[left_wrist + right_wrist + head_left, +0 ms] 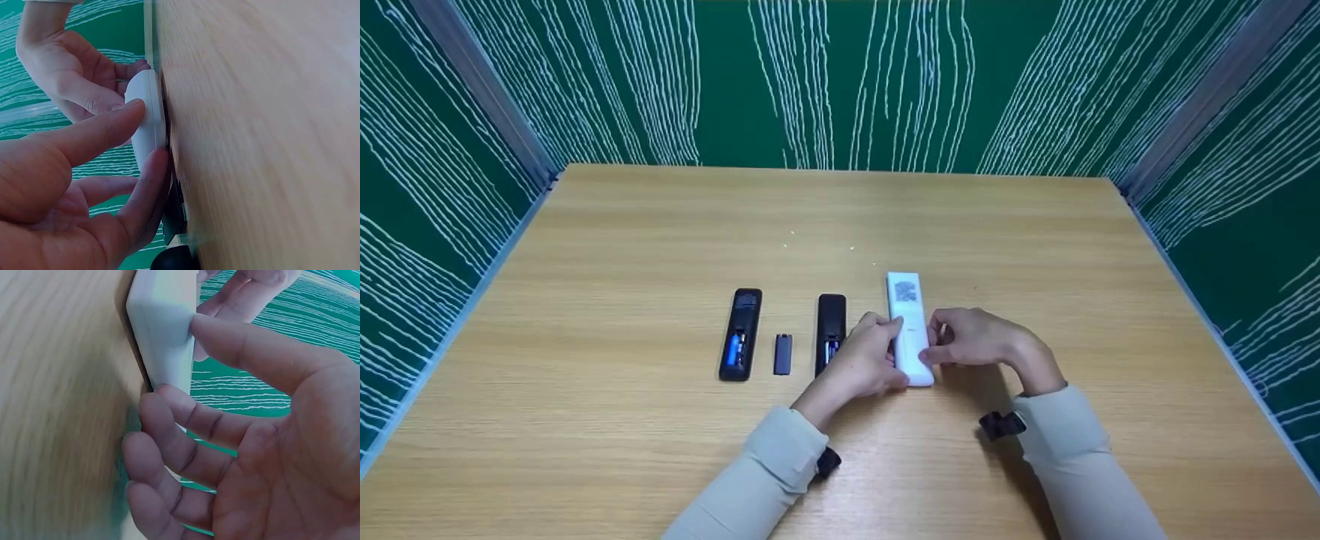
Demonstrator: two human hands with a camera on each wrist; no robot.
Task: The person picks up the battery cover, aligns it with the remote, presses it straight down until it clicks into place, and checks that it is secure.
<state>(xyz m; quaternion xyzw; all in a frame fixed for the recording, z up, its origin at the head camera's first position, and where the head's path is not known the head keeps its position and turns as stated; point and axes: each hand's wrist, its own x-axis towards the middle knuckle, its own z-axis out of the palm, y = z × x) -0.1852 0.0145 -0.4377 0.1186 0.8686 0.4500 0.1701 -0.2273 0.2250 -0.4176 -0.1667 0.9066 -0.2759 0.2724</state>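
Note:
A white remote control [911, 330] lies face down by the table's middle, a printed label near its far end. My left hand [864, 358] grips its left side, with the thumb and fingers on the near part, as the left wrist view also shows. From the other side my right hand [981, 339] pinches the right edge between thumb and index finger; its other fingers curl beside the remote near the tabletop in the right wrist view. Left of my left hand lies a black remote [831, 319], partly hidden by that hand, its battery bay uncovered and batteries visible.
Farther left lies another black remote [741, 330], its battery bay uncovered with a blue battery visible. Between the black remotes is a loose dark battery cover [783, 355]. Small pale specks dot the wooden table [660, 225] farther back. Green walls with white lines enclose the table.

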